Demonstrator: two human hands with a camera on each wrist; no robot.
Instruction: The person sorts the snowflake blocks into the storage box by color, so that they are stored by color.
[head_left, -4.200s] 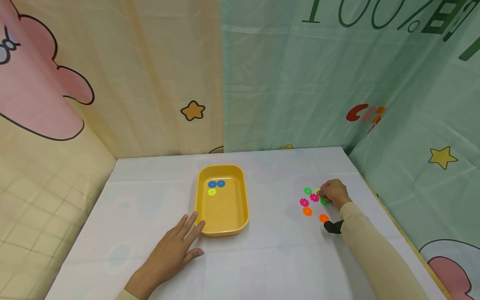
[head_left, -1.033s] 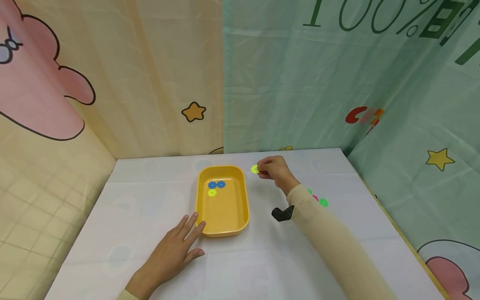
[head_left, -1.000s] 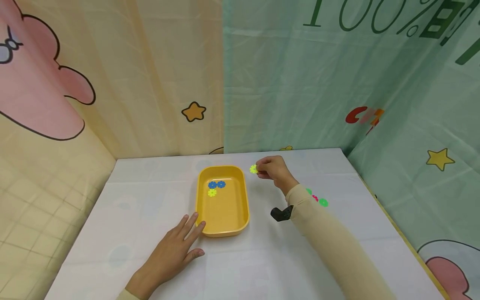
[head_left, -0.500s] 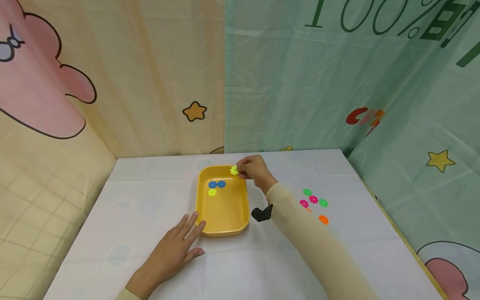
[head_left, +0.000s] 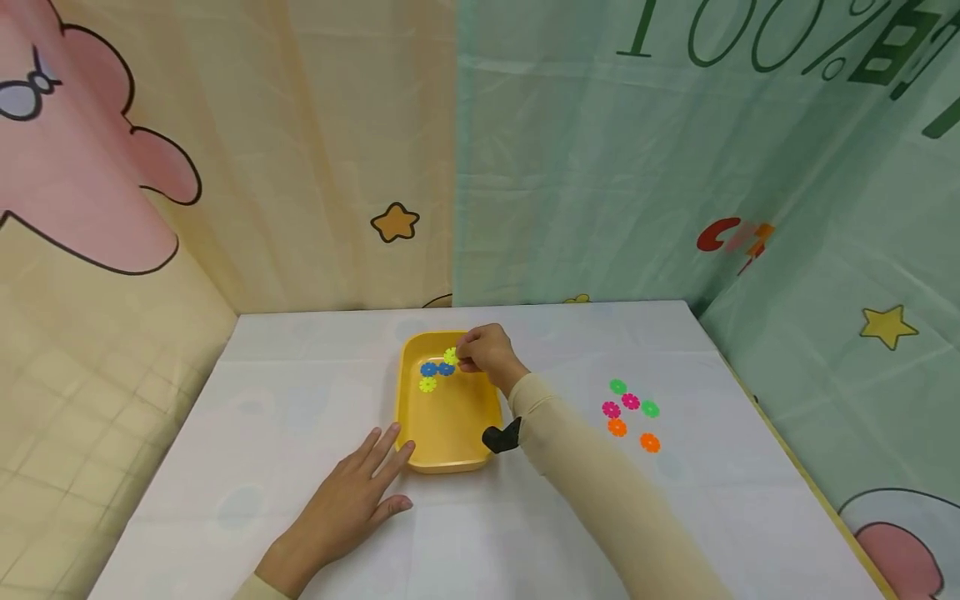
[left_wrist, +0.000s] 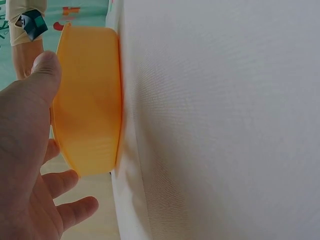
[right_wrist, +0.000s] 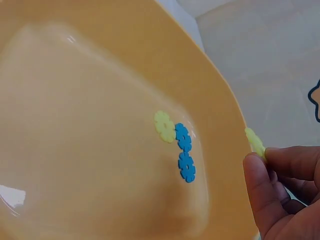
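Observation:
My right hand [head_left: 489,353] pinches a yellow snowflake disc [right_wrist: 255,141] between thumb and forefinger, above the far end of a yellow tray [head_left: 450,433]. Inside that tray lie two blue snowflake discs [right_wrist: 186,167] and another yellow disc [right_wrist: 164,127], close together on the bottom. With fingers spread, my left hand [head_left: 347,500] stays at the tray's near left corner, its fingertips at the rim. In the left wrist view the tray's outer side [left_wrist: 90,100] stands beside the left thumb and fingers.
To the right on the white table [head_left: 570,517] lie several loose discs: pink [head_left: 611,409], green [head_left: 650,409] and orange [head_left: 650,442]. A black device [head_left: 501,436] is on the right wrist, over the tray's right edge. Printed cloth walls [head_left: 570,167] stand behind and at both sides.
My right hand has taken a yellow disc from the loose group on the right and carried it left, over the tray. The left hand has stayed in place.

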